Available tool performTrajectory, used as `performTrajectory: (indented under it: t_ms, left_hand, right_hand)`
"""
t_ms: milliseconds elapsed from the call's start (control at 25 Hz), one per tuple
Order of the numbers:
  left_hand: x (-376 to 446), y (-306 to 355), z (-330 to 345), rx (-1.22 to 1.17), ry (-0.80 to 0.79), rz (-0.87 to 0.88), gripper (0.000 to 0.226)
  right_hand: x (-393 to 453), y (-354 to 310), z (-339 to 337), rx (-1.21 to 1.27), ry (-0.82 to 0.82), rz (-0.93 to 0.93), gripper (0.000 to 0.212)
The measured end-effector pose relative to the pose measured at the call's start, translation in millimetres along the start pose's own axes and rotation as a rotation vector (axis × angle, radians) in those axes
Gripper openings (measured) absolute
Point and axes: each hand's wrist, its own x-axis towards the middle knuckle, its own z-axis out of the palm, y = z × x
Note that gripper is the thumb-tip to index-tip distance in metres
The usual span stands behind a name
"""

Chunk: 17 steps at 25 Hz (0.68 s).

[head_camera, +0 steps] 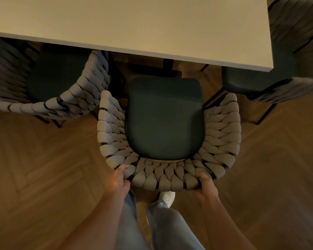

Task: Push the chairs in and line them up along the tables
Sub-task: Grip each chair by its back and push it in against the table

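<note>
Below me stands a chair (165, 120) with a dark green seat cushion and a curved back of thick grey woven rope. Its seat front lies just short of the white table's (152, 24) near edge. My left hand (118, 179) grips the back's rim at its left rear, fingers curled over the rope. At the right rear of the same rim, my right hand (205, 184) grips too. A second matching chair (49, 83) sits on the left, its seat partly under the table. A third chair (285, 74) stands by the table's right corner, turned at an angle.
The floor (43, 168) is light wood herringbone parquet, bare to my left and right. My legs in blue jeans (163, 224) and a white shoe (168, 197) are right behind the chair. Dark table legs (168, 64) show under the tabletop.
</note>
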Motion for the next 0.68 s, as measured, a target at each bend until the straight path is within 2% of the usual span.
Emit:
performTrajectory:
  t_ms: [320, 480, 680]
  left_hand:
    - [15, 19, 28, -0.068, 0.0, 0.044, 0.024]
    - [22, 21, 29, -0.049, -0.034, -0.016, 0.036]
    - [28, 15, 24, -0.034, -0.05, 0.005, 0.042]
  right_hand:
    - [25, -31, 34, -0.157, 0.051, -0.049, 0.05]
    - [31, -38, 44, -0.141, 0.108, -0.02, 0.054]
    - [17, -39, 47, -0.051, 0.062, -0.046, 0.042]
